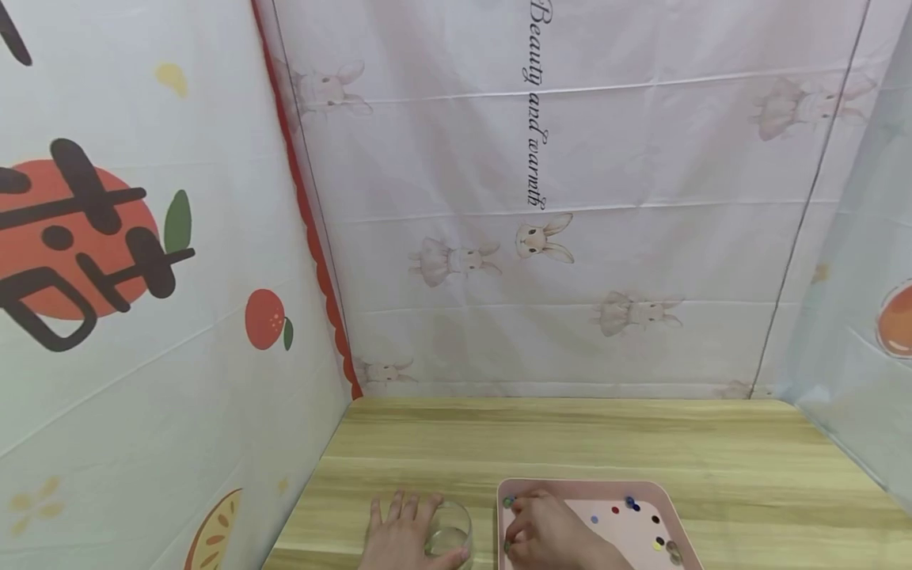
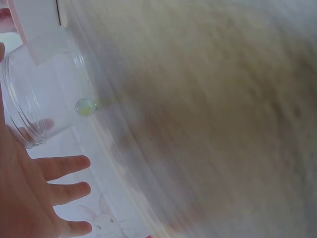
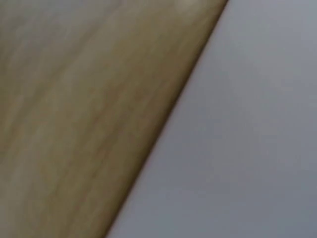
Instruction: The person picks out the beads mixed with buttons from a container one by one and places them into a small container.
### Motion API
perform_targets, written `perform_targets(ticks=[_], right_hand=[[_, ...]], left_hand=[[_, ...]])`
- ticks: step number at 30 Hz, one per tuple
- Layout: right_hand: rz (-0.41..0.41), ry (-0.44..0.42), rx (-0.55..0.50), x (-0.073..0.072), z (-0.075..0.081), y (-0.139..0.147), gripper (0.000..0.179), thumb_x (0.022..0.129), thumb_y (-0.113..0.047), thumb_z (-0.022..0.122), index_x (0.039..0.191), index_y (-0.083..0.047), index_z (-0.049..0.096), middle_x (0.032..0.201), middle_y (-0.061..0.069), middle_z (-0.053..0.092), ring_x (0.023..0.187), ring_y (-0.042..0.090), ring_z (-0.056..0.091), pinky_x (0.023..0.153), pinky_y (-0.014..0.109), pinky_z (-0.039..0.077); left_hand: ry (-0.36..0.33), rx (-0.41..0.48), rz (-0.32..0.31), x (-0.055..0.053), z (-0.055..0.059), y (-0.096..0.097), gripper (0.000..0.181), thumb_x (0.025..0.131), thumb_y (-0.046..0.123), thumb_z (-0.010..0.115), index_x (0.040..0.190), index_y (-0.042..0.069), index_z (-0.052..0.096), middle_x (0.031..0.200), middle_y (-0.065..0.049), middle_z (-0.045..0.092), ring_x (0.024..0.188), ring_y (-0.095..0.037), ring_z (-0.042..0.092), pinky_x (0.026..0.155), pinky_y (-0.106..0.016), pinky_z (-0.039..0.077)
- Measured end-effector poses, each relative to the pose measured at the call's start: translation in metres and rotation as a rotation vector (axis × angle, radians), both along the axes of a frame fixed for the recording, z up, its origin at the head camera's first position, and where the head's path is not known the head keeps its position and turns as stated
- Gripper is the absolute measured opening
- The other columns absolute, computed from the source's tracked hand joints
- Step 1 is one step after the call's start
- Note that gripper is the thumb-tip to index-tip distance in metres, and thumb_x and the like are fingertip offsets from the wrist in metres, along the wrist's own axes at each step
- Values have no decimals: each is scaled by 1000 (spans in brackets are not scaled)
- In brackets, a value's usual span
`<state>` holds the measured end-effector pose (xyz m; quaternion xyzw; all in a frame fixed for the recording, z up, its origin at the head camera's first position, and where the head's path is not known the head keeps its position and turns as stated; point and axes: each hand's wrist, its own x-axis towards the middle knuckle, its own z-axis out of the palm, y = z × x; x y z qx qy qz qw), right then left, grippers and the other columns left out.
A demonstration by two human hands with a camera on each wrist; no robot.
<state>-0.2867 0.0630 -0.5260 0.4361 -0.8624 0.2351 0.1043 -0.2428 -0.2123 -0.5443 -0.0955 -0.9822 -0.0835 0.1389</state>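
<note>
A clear jar (image 1: 450, 524) stands on the table just left of a pink tray (image 1: 590, 485). Thumb and index finger of my left hand (image 1: 401, 538) hold it near its rim, while the other fingers spread straight. In the left wrist view, one greenish marble (image 2: 86, 107) lies at the jar's bottom. My right hand (image 1: 547, 529) reaches into the tray's left side, fingers bent downward. Its fingertips are close to a green marble (image 1: 507, 546); another green marble (image 1: 507, 501) sits by the tray's left wall. Whether the fingers pinch anything is hidden.
Scattered over the tray's right part are a red bead (image 1: 616, 510), a light blue one (image 1: 594, 519), a dark blue marble (image 1: 630, 502), a yellow piece (image 1: 657, 545) and several others. The wooden table (image 1: 570, 435) meets printed cloth walls (image 1: 456, 340) at the back and sides.
</note>
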Motion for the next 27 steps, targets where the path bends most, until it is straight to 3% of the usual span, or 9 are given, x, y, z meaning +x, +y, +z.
perform_targets(ticks=[7,13,16,19,21,23,25,27], right_hand=[[21,-13,-91,-1,7,6,9,80,-16,76,86,-21,80,88,-10,71,97,18,66,89,37,53],[55,87,-148,-7,10,7,9,76,-14,80,84,-19,79,85,-11,74,91,17,69,83,33,56],[40,-20,-166,-8,13,8,10,79,-15,79,89,-16,80,91,-9,76,99,20,70,85,30,57],[22,-249,-220,-7,19,9,15,84,-15,76,97,-9,80,105,3,76,96,24,72,79,29,59],[0,-335,-250,-6,22,10,19,87,-18,75,101,-7,79,111,9,75,100,28,72,79,32,59],[-19,-367,-275,-5,25,10,22,88,-20,75,104,-6,78,115,12,73,101,31,71,78,38,60],[-55,-333,-277,-5,26,10,23,89,-26,74,106,-10,78,116,10,73,113,33,66,87,41,58],[-84,-305,-287,-5,27,9,24,89,-29,74,107,-13,78,117,9,73,114,33,66,89,43,57]], left_hand=[[8,6,-5,1,2,2,92,75,92,40,137,26,54,130,-16,63,130,-46,49,103,-79,24],[29,0,-3,2,1,2,92,75,92,39,137,26,54,129,-15,64,129,-46,50,103,-79,25],[35,3,-3,1,1,3,92,76,91,41,138,25,54,129,-17,64,129,-46,50,103,-79,24],[33,1,-1,0,0,3,93,75,91,42,139,25,54,130,-17,64,129,-46,50,104,-79,24],[25,-5,3,-1,0,2,94,75,92,41,139,25,54,130,-17,64,129,-46,51,103,-79,23],[16,-15,8,-2,-1,2,96,73,94,39,139,25,53,130,-17,64,129,-45,50,103,-79,23],[9,-20,13,-3,-1,2,97,72,95,38,138,26,53,129,-16,64,129,-45,51,103,-79,24],[7,-22,16,-3,-2,2,97,72,95,38,138,26,53,128,-17,64,128,-45,51,102,-80,23]])
